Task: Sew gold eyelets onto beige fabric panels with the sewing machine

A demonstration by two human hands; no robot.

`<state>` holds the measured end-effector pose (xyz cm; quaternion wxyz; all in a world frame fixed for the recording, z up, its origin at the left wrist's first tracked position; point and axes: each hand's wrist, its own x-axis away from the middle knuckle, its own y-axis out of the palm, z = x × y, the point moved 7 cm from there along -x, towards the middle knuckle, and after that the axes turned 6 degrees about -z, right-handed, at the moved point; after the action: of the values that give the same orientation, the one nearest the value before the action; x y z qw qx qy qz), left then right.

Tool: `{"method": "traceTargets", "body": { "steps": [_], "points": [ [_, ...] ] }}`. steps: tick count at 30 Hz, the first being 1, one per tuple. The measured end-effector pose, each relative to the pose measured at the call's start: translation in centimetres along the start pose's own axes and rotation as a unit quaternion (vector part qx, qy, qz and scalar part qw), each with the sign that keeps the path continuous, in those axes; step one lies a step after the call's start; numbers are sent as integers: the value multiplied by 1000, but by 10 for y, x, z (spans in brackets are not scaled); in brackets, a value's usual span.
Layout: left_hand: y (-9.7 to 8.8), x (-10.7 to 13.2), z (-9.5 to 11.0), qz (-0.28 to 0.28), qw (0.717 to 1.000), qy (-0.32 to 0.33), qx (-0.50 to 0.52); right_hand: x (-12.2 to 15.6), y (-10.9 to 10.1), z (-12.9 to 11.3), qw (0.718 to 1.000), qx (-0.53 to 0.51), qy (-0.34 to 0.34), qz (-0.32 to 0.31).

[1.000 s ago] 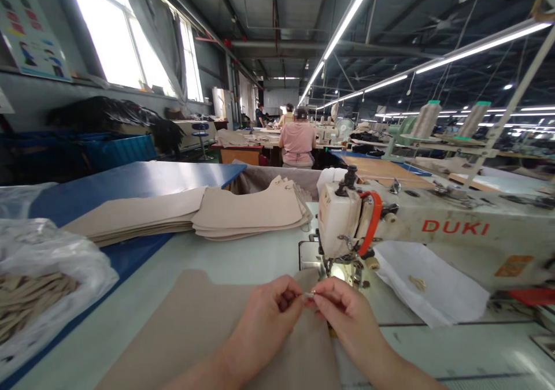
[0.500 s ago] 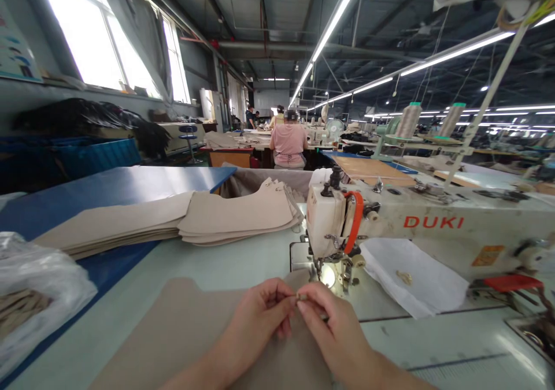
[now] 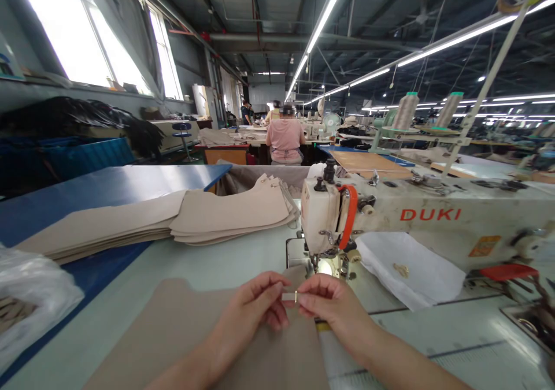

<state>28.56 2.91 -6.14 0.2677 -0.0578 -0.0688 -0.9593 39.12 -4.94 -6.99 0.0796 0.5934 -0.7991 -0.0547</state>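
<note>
My left hand (image 3: pixel 254 309) and my right hand (image 3: pixel 329 303) meet above a beige fabric panel (image 3: pixel 182 332) lying on the table. Both pinch the ends of a small pale strip (image 3: pixel 289 296) held between their fingertips. The hands hover just in front of the needle area (image 3: pixel 323 263) of a white DUKI sewing machine (image 3: pixel 425 216).
Stacks of beige cut panels (image 3: pixel 225 214) lie behind on the blue table (image 3: pixel 113 185). A white plastic bag (image 3: pixel 30 297) sits at the left. A white cloth (image 3: pixel 411 268) lies under the machine arm. A person in pink (image 3: pixel 285 138) sits further back. Thread cones (image 3: pixel 405 111) stand at the right.
The view has shifted slightly right and down. My hands have drawn a little apart, so the small pale strip now shows stretched between the fingertips.
</note>
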Motion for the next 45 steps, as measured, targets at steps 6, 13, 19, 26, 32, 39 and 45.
{"method": "traceTargets", "body": {
  "steps": [6,13,19,26,32,39,45],
  "points": [
    [5,-3,-5,-31,999,-31,8,-1,3,3,999,-35,-4,1],
    [9,2,1,-60,997,-49,-23,3,9,-1,999,-12,-9,-49],
    [3,2,-4,-69,985,-3,-156,13,13,-2,993,94,-47,-57],
    [-5,1,-11,-47,979,26,-199,20,14,-16,959,261,-104,-31],
    [-8,0,-10,-22,986,73,-145,21,12,-25,940,297,-169,-13],
    [-9,0,-10,9,989,81,-120,16,4,-15,960,235,-139,55],
    [-2,-2,-10,-8,996,48,-70,16,4,-16,954,254,-143,76]
  ]
}}
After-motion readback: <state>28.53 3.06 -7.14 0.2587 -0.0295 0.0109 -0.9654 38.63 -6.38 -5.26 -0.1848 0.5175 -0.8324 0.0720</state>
